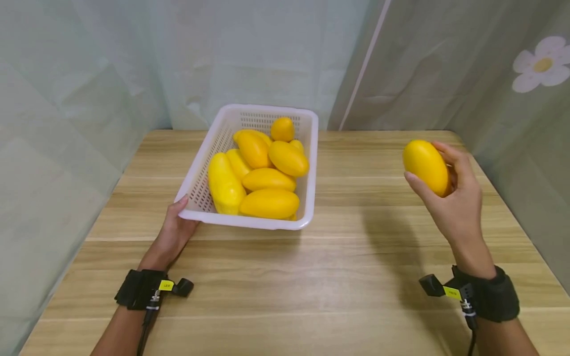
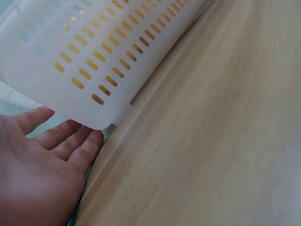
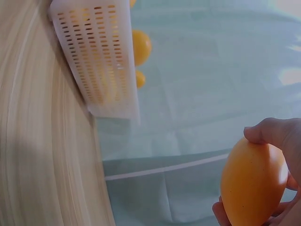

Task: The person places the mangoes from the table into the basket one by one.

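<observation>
A white perforated plastic basket [image 1: 313, 163] stands on the table, filled with several yellow mangoes [image 1: 269, 203]. My left hand [image 1: 174, 228] holds the basket by its near left corner, thumb at the rim. In the left wrist view the fingers [image 2: 87, 146] of that hand touch the outer wall low down, close over the tabletop. Off to the right, my right hand [image 1: 460, 198] grips one yellow-orange mango [image 1: 426, 167] above the table, thumb on one side and fingers round the other. The right wrist view shows this mango [image 3: 254, 183] well apart from the basket.
The wooden table [image 1: 338, 287] spans the area before me. Pale curtains [image 1: 267, 54] hang behind it and at both sides, the right one bearing a white flower [image 1: 542, 64]. Black bands [image 1: 485, 294] with small cameras and cables sit on both wrists.
</observation>
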`<state>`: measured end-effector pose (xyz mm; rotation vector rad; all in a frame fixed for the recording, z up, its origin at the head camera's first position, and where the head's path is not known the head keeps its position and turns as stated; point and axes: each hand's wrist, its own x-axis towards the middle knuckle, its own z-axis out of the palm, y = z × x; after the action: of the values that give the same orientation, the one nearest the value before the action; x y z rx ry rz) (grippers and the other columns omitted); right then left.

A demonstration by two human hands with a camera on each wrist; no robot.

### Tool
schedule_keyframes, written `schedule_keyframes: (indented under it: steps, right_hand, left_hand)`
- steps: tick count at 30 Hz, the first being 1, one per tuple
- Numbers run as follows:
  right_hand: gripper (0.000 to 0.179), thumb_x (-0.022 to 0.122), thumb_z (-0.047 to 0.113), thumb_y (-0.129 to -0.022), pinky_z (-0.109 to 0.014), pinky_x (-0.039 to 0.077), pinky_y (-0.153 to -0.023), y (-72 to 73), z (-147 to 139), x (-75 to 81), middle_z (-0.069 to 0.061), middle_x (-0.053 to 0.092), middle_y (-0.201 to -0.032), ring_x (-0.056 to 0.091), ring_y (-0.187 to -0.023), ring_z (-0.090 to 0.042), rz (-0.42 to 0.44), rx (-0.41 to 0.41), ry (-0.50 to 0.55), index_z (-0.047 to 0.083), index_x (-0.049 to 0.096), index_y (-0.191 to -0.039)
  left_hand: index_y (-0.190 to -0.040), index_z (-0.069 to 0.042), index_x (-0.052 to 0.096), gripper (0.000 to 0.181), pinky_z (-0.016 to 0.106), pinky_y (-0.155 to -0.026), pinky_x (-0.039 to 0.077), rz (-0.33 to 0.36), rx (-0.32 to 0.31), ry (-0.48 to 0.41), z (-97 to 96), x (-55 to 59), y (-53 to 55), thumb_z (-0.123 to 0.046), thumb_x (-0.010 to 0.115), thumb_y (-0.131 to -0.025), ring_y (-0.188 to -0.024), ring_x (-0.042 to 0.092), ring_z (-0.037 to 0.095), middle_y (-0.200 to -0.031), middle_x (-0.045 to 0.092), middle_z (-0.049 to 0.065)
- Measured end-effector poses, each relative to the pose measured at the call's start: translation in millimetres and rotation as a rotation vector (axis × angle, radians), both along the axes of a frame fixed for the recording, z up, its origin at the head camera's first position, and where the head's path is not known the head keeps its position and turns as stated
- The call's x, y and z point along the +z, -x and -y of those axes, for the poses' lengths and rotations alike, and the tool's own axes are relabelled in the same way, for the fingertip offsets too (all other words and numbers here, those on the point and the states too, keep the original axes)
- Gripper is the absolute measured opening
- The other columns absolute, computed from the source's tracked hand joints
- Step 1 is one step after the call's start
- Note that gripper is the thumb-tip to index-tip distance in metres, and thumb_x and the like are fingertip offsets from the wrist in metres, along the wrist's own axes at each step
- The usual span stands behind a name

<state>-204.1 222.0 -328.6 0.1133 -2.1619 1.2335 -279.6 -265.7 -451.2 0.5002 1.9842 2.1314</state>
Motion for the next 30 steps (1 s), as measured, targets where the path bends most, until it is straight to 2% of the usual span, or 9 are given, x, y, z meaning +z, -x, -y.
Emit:
schedule_keyframes:
  steps: [8,19,25,30]
  right_hand:
    - [0.061,0.071,0.003,-0.075,-0.023,0.041,-0.075,-0.6,4,2.8,-0.005,0.049,-0.121,0.048,-0.095,-0.020,-0.012,0.009,0.006,0.018,0.048,-0.130]
    - [0.059,0.070,0.000,-0.075,-0.028,0.041,-0.081,5.6,9,9.6,-0.006,0.046,-0.125,0.048,-0.100,-0.024,-0.070,0.049,0.074,0.013,0.049,-0.128]
    - [0.059,0.070,0.001,-0.076,-0.027,0.042,-0.080,6.2,12,13.8,-0.006,0.047,-0.123,0.048,-0.100,-0.024,-0.066,0.040,0.074,0.014,0.049,-0.129]
    - [0.059,0.070,0.000,-0.075,-0.027,0.042,-0.079,4.1,9,21.2,-0.007,0.048,-0.121,0.049,-0.099,-0.024,-0.073,0.021,0.087,0.014,0.049,-0.129]
  left_hand:
    - [-0.145,-0.033,0.013,0.050,0.037,-0.099,0.020,-0.006,-0.009,-0.001,0.2,-1.7,0.6,-0.042,0.016,-0.096,-0.127,0.020,0.028,-0.147,0.012,0.000]
    - [-0.145,-0.031,0.015,0.051,0.038,-0.099,0.019,-0.012,-0.004,-0.017,0.4,4.2,-1.5,-0.043,0.021,-0.095,-0.126,0.021,0.029,-0.146,0.014,0.002]
    - [-0.145,-0.030,0.014,0.050,0.038,-0.099,0.019,-0.026,0.001,-0.003,3.6,6.2,-3.0,-0.040,0.019,-0.096,-0.126,0.019,0.029,-0.147,0.012,0.003]
    - [-0.145,-0.031,0.014,0.052,0.042,-0.100,0.015,-0.006,-0.006,-0.011,-2.3,8.5,-4.6,-0.043,0.022,-0.095,-0.127,0.019,0.028,-0.147,0.013,0.001]
